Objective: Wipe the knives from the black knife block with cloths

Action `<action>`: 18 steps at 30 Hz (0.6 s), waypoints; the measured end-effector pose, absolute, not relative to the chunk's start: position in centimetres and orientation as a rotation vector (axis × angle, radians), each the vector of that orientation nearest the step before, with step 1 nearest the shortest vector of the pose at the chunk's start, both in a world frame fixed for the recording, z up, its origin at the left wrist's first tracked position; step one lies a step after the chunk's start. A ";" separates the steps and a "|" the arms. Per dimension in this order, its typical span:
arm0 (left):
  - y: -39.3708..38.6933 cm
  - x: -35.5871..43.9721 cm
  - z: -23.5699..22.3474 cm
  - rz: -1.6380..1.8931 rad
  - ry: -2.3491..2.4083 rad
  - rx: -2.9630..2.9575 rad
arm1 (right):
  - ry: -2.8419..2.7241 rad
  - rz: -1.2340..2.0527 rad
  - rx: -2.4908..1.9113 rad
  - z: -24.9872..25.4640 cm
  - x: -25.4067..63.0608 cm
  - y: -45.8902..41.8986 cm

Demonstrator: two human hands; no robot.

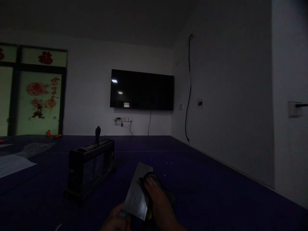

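Note:
Low in the centre, a cleaver (137, 195) with a broad, rectangular, shiny metal blade is held at a slant. My left hand (116, 219) wraps round its handle end at the bottom of the view, hiding most of the handle. My right hand (158, 200) lies along the blade's right side, its fingers bent over a dark, rounded object (169, 195) with a greyish edge. That object touches or overlaps the blade; dim light hides its kind. To their left stands a black upright box-like device (92, 170) with a knobbed handle on top.
The dark blue tabletop (199, 179) bears a few tiny white scraps. White sheets (14, 164) and clear plastic (37, 149) lie at left, small orange items (48, 133) at the far edge. A wall (231, 96) borders the right; a television (141, 89) hangs ahead.

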State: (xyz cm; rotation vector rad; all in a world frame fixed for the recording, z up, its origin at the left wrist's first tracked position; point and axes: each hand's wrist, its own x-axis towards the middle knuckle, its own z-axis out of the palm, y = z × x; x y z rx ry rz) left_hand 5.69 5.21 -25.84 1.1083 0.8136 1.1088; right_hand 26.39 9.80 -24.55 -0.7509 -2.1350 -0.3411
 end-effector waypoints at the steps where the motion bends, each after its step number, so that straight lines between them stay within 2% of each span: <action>1: 5.3 5.7 -25.9 1.108 0.807 1.104 | -2.127 -0.345 -0.736 -24.5 26.4 9.8; 18: 6.9 5.2 -28.4 1.155 0.808 1.033 | -2.077 -0.389 -0.631 -25.8 26.3 10.4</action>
